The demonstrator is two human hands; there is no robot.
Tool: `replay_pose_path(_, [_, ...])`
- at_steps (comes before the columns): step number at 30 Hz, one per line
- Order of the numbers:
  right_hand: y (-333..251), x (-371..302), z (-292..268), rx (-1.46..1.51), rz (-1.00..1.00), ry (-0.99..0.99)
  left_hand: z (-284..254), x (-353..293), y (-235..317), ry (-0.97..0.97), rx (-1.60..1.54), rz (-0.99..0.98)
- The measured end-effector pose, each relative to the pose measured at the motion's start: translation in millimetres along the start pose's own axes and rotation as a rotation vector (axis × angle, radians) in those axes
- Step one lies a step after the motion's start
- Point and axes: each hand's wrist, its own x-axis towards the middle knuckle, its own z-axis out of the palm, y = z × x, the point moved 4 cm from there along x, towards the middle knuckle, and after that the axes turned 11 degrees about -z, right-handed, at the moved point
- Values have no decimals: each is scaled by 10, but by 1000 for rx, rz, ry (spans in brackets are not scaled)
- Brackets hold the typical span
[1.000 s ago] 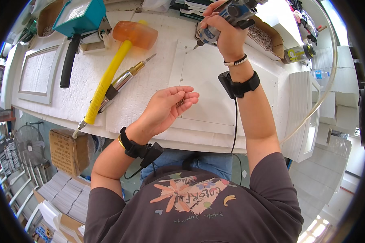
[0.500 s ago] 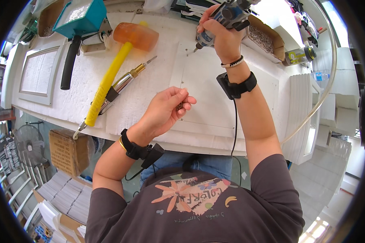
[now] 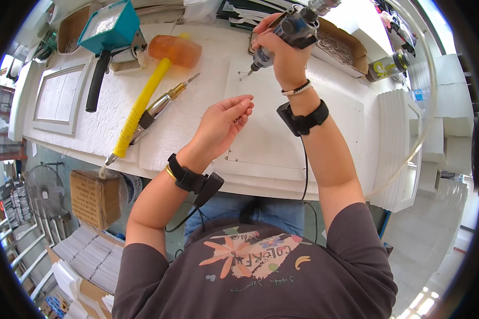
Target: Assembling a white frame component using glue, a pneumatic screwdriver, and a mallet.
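Upper centre: right hand (image 3: 288, 57) wraps round power driver (image 3: 297, 27), apparently steadying its bit (image 3: 251, 71) near the white panel (image 3: 285, 130)'s corner. Mid-frame: left hand (image 3: 222, 121) curls nearly closed, seemingly so small dark pieces (image 3: 236, 119) don't spill.

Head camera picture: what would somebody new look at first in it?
Probably the big mallet, with its orange head and bright yellow handle, lying left of the person's left hand. Next might come the teal open-topped box, up and left of the mallet's head. Then the power screwdriver in the right hand, near the top, its tip pointing toward a white panel.
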Motion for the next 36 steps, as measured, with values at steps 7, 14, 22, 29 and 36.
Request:
replay_pose_path(7, [-145,31,-93,-26,-46,-111,23,109,-149,64,63,25])
replay_pose_path(14, [-653,-18,-247,279,21,97,75,190,-190,4,-79,5])
replay_pose_path(22, [-1173,-273,-503,302,-34,150,472,137,-333,-173,-197,-90])
replay_pose_path(29, [-1379,-445,-719,307,-5,154,639,150,-531,-188,-110,-124])
replay_pose_path(36, [-1413,-635,-1163,243,-32,273,817,342,-789,-217,-112,-235])
